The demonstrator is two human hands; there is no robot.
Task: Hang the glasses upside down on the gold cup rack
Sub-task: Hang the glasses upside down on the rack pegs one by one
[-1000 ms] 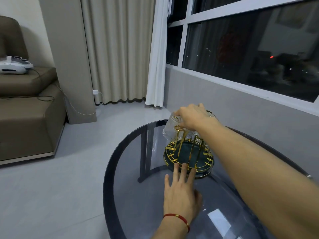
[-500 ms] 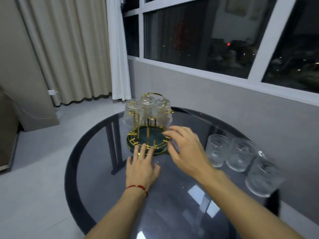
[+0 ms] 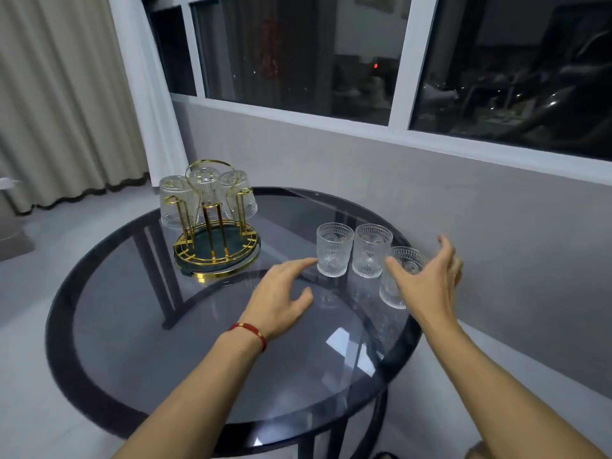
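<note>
The gold cup rack (image 3: 217,250) with a dark green base stands at the table's far left. Three clear textured glasses hang on it upside down: one on the left (image 3: 175,202), one at the back (image 3: 203,180), one on the right (image 3: 240,197). Three more glasses stand upright in a row at the right: the left one (image 3: 333,249), the middle one (image 3: 371,250) and the right one (image 3: 402,276). My left hand (image 3: 281,298) is open, its fingertips just short of the left upright glass. My right hand (image 3: 427,283) is open, spread around the right upright glass, partly hiding it.
The round dark glass table (image 3: 132,342) stands close to a grey wall (image 3: 463,210) under a window. The upright glasses sit near the table's right edge. Curtains (image 3: 66,94) hang at the left. Grey floor surrounds the table.
Both hands have left the rack and moved right to the upright glasses. The view has swung right. A second ago my right hand was setting a glass on the rack.
</note>
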